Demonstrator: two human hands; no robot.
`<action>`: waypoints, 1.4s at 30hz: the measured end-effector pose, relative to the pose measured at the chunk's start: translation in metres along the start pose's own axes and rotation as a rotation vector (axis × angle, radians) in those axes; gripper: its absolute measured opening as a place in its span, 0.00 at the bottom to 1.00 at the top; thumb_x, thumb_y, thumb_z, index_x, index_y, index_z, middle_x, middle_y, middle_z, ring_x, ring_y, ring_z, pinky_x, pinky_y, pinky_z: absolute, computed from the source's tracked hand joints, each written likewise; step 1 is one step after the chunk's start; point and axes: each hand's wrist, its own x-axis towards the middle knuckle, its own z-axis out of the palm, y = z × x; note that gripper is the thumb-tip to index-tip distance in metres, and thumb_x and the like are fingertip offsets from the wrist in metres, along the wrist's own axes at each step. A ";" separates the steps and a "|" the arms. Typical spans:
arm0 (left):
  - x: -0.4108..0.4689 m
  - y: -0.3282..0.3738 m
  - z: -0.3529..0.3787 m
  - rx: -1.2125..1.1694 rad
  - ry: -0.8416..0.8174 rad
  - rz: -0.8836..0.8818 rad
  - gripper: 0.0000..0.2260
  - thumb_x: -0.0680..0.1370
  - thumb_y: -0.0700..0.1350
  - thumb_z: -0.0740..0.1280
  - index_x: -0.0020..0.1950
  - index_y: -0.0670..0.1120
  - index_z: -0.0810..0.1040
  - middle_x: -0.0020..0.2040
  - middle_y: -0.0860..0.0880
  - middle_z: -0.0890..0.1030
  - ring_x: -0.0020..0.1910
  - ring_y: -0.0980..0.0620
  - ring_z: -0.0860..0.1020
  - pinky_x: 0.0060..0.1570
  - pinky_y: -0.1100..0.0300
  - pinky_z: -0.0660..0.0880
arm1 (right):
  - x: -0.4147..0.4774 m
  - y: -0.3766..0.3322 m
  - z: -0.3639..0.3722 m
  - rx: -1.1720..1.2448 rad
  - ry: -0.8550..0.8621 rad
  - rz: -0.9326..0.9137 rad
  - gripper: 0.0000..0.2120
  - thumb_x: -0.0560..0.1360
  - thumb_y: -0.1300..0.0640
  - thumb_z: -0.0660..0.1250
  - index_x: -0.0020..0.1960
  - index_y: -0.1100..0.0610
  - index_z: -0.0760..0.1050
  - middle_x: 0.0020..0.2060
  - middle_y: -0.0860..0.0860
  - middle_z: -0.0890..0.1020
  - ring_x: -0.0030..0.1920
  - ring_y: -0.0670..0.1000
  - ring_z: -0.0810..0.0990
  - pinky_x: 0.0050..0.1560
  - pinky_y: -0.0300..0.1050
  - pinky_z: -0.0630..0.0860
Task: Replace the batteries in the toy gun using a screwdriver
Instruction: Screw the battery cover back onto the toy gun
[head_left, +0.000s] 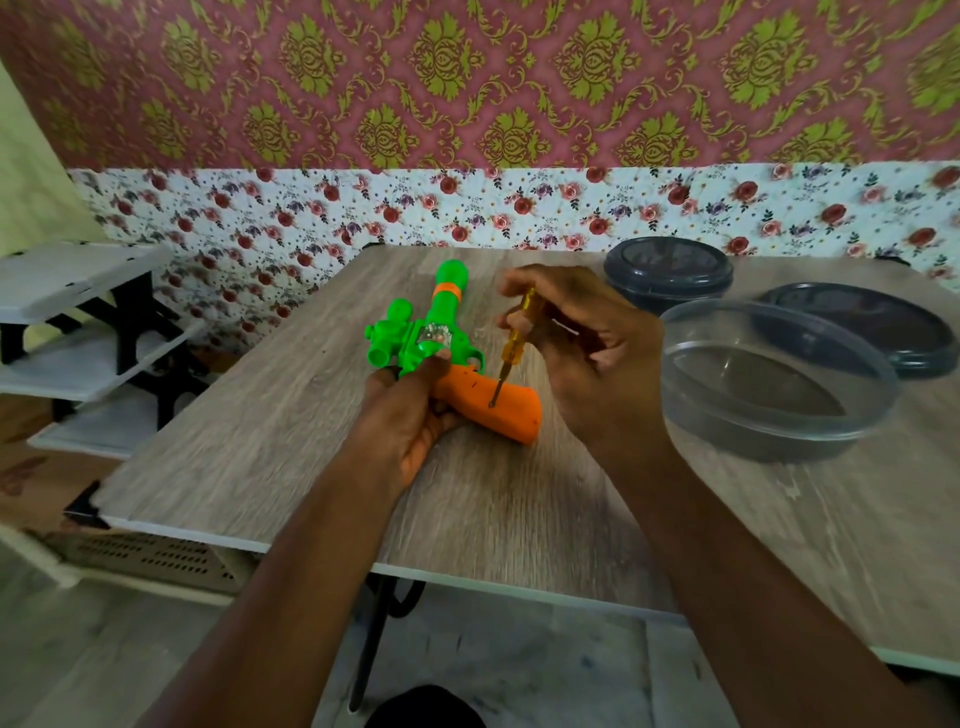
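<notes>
Both forearms reach in from the near edge over the table (291, 415). Left hand (410, 421) grips the gun (440, 310) from below, where the green body meets the orange handle; its fingers curl round that joint and the thumb presses on the body beside a shiny sticker. From this grip the barrel points away toward the wall, and the handle sticks out to the right, lying on the table. Right hand (587, 358), just right of that grip, pinches the yellow screwdriver (515, 338) with curled fingers. The shaft slants down and left from the pinch, its tip touching a small hole in the handle. Right of the right hand stands a clear bowl (779, 410), with a dark lid (878, 332) and a dark tub (670, 280) beyond it. Far left of the left hand is a white shelf (78, 275).
</notes>
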 end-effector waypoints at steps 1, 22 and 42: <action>0.000 0.000 0.000 0.002 0.002 0.003 0.18 0.82 0.38 0.68 0.71 0.38 0.72 0.57 0.35 0.85 0.56 0.38 0.85 0.46 0.35 0.82 | 0.000 0.000 0.000 -0.030 0.009 -0.006 0.12 0.77 0.71 0.70 0.61 0.67 0.81 0.49 0.60 0.83 0.48 0.56 0.85 0.47 0.59 0.83; -0.004 0.001 0.001 -0.014 -0.023 0.022 0.18 0.82 0.38 0.66 0.72 0.38 0.72 0.60 0.35 0.84 0.53 0.41 0.86 0.38 0.43 0.85 | 0.002 0.000 -0.003 0.030 0.018 -0.019 0.13 0.79 0.74 0.65 0.62 0.71 0.79 0.53 0.63 0.83 0.53 0.60 0.85 0.55 0.63 0.82; 0.001 0.000 -0.002 -0.002 -0.022 0.029 0.18 0.82 0.38 0.67 0.72 0.39 0.73 0.56 0.36 0.85 0.49 0.42 0.87 0.37 0.44 0.84 | 0.006 0.006 0.004 0.021 0.055 0.030 0.11 0.78 0.66 0.72 0.60 0.67 0.82 0.48 0.59 0.84 0.45 0.56 0.88 0.45 0.61 0.84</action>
